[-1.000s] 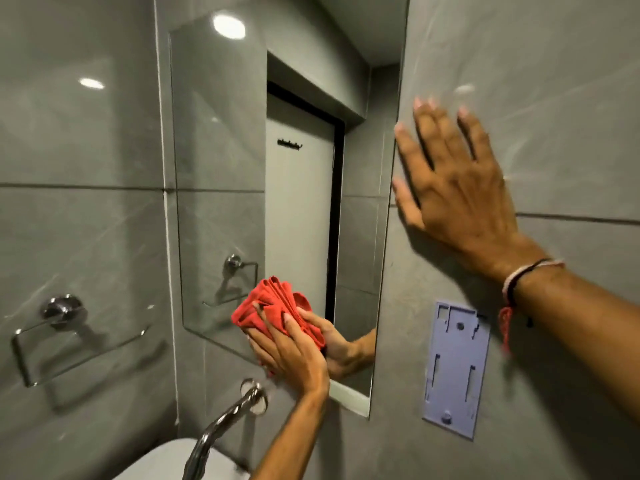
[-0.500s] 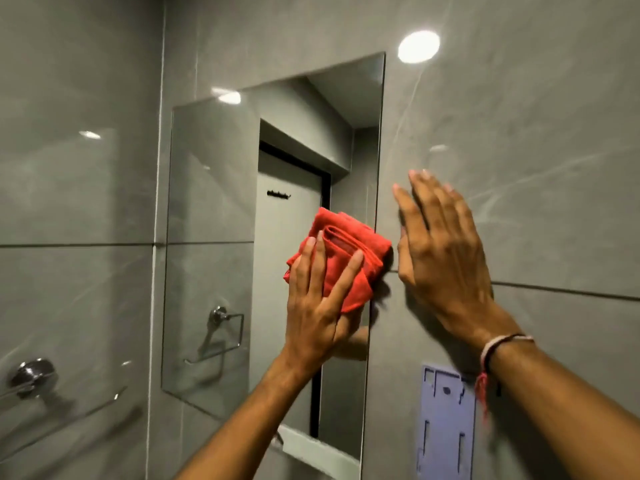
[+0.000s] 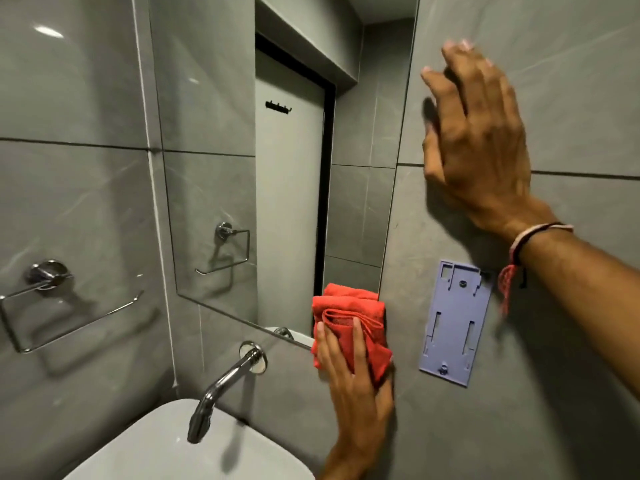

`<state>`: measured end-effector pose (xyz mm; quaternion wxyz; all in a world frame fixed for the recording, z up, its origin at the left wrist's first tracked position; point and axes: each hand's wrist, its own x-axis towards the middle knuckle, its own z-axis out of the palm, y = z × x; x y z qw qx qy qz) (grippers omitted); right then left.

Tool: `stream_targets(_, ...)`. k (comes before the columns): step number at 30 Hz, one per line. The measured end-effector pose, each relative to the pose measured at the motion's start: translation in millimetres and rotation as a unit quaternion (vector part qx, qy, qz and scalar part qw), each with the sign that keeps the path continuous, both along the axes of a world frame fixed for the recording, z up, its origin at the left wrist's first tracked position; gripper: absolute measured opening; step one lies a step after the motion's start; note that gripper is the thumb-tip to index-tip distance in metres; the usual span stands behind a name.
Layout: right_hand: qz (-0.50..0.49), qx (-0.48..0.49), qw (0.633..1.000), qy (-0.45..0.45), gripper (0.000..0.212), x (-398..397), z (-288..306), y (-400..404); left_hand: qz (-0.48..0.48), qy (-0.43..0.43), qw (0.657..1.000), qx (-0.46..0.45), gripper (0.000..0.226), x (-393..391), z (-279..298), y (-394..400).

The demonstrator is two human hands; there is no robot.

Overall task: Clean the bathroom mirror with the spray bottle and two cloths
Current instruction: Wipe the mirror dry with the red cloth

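The left hand (image 3: 353, 372) lies flat and spread over the bunched red cloth (image 3: 349, 323), pressing it onto the lower right corner of the mirror (image 3: 277, 174), at about five o'clock on the glass; part of the cloth overhangs the mirror's bottom edge onto the grey wall (image 3: 571, 81). The right hand (image 3: 478, 133) holds nothing: its fingers are open and loosely spread against the wall at about two o'clock from the cloth, apparently bracing the body. A purple bracket (image 3: 457, 323) is fixed to the wall just beside the cloth at three o'clock, and a tap (image 3: 225, 386) juts out below the mirror at eight o'clock from the cloth, over the basin (image 3: 173, 448). No spray bottle or second cloth is in view. The step looks like wiping the glass. To do it well, I would keep the palm flat so the pressure spreads evenly, work in overlapping strokes up from this corner, and run the cloth along the bottom and right edges where drips gather. Keeping the cloth clear of the bracket should stop it snagging, and a fresh fold of cloth should leave fewer streaks.
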<state>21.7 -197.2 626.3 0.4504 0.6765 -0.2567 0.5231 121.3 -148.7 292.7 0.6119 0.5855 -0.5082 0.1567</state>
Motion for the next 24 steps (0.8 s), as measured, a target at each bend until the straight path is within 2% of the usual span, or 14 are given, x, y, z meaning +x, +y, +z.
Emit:
stream_targets(4, 0.079, 0.075, 0.994, 0.004, 0.044, -4, -29, 18, -0.096, 0.2, 0.975, -0.024, 0.094, -39, 32, 25)
stream_targets(6, 0.134, 0.148, 0.979, 0.026, 0.038, -11, -47, 33, -0.128, 0.245, 0.959, -0.059, 0.087, -48, 55, 38)
stream_targets(9, 0.23, 0.324, 0.916, 0.049, 0.021, -22, -55, 66, -0.172, 0.263, 0.942, -0.119, 0.081, -59, 96, 59)
stream_targets(11, 0.235, 0.46, 0.854, 0.058, 0.027, -32, -47, 92, -0.195, 0.252, 0.94, -0.126, 0.085, -66, 126, 71)
stream_targets(13, 0.252, 0.58, 0.771, 0.075, 0.04, -45, -36, 114, -0.214, 0.201, 0.948, -0.124, 0.094, -71, 153, 78)
stream_targets(14, 0.28, 0.629, 0.722, 0.067, 0.038, -54, -29, 124, -0.214, 0.163, 0.957, -0.111, 0.102, -72, 166, 81)
stream_targets(15, 0.321, 0.658, 0.679, 0.045, 0.03, -68, -23, 131, -0.214, 0.118, 0.964, -0.102, 0.109, -74, 180, 84)
stream_targets(16, 0.361, 0.666, 0.652, 0.021, 0.017, -79, -21, 133, -0.213, 0.07, 0.97, -0.092, 0.115, -72, 191, 85)
stream_targets(17, 0.391, 0.66, 0.642, -0.001, 0.01, -94, -18, 136, -0.218, 0.021, 0.972, -0.087, 0.12, -73, 203, 86)
stream_targets(20, 0.406, 0.656, 0.63, -0.084, 0.05, -123, -20, 137, -0.199, -0.108, 0.973, -0.041, 0.12, -78, 234, 86)
stream_targets(21, 0.408, 0.654, 0.626, -0.118, 0.057, -129, -22, 137, -0.191, -0.158, 0.968, -0.031, 0.117, -79, 243, 84)
stream_targets(24, 0.417, 0.617, 0.634, -0.208, 0.052, -146, -28, 135, -0.206, -0.252, 0.945, 0.017, 0.126, -86, 261, 85)
